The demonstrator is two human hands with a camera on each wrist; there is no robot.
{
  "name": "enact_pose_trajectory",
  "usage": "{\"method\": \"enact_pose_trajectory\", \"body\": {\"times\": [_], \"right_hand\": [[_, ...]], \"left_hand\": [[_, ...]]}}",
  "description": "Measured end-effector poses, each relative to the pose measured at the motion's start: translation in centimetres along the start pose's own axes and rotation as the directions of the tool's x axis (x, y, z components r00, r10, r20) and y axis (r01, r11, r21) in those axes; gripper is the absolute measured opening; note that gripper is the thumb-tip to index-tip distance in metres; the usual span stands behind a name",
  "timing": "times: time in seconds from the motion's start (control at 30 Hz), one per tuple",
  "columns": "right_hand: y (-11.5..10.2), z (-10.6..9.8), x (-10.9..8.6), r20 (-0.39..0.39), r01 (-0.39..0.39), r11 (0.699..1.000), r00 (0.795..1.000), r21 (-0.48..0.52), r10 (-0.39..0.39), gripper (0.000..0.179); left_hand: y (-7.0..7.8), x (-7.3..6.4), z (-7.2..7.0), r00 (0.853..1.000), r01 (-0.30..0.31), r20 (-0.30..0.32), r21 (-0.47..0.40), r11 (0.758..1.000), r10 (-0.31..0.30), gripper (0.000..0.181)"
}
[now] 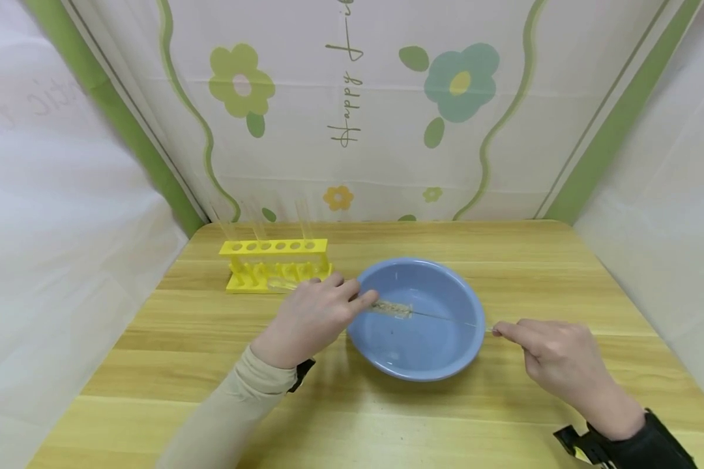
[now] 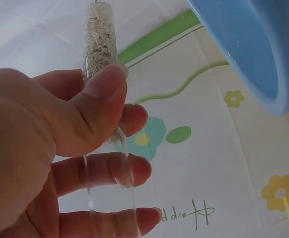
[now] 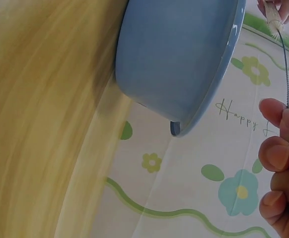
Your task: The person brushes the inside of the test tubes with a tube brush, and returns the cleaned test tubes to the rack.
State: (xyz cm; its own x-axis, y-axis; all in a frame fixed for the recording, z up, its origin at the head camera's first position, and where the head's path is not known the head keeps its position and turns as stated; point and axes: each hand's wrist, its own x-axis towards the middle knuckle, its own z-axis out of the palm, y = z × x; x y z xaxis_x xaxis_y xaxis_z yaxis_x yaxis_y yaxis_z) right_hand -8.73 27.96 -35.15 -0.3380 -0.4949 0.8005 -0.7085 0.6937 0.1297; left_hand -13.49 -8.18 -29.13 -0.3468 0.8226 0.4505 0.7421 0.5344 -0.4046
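Observation:
My left hand (image 1: 317, 316) grips a clear test tube (image 2: 109, 201) between thumb and fingers, over the left rim of a blue basin (image 1: 415, 352). Inside the tube's mouth end sits the pale bristle head of a test tube brush (image 2: 100, 37); in the head view these bristles point right, above the basin. A thin twisted wire handle (image 3: 286, 74) runs from the bristles across the basin to my right hand (image 1: 563, 355). Thumb and index finger of that hand pinch the wire's end just beyond the right rim. The tube's closed end extends left, near the rack.
A yellow test tube rack (image 1: 274, 247) stands on the wooden table (image 1: 387, 423) left of the basin, with 3 clear test tubes (image 1: 304, 221) upright in it. Behind the table hangs a white flowered curtain (image 1: 352, 163), and white sheets enclose both sides.

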Motion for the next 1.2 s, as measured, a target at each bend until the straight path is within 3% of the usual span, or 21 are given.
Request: {"method": "enact_pose_trajectory", "body": {"times": [0.4, 0.57, 1.2], "right_hand": [[-0.7, 0.1, 0.3, -0.050, 0.033, 0.999, 0.998, -0.028, -0.034, 0.035], [-0.9, 0.5, 0.7, -0.080, 0.052, 0.998, 0.995, -0.035, -0.055, 0.040], [-0.8, 1.0, 1.6, -0.025, 0.042, 0.997, 0.999, -0.061, -0.044, 0.044]], "left_hand": [[-0.1, 0.0, -0.1, 0.999, 0.042, 0.027, -0.004, 0.999, -0.042, 0.029], [-0.4, -0.1, 0.0, 0.998, 0.047, 0.030, -0.013, 0.999, -0.046, 0.029], [-1.1, -0.3, 0.5, 0.998, 0.067, -0.002, -0.011, 0.998, -0.067, 0.030]]}}
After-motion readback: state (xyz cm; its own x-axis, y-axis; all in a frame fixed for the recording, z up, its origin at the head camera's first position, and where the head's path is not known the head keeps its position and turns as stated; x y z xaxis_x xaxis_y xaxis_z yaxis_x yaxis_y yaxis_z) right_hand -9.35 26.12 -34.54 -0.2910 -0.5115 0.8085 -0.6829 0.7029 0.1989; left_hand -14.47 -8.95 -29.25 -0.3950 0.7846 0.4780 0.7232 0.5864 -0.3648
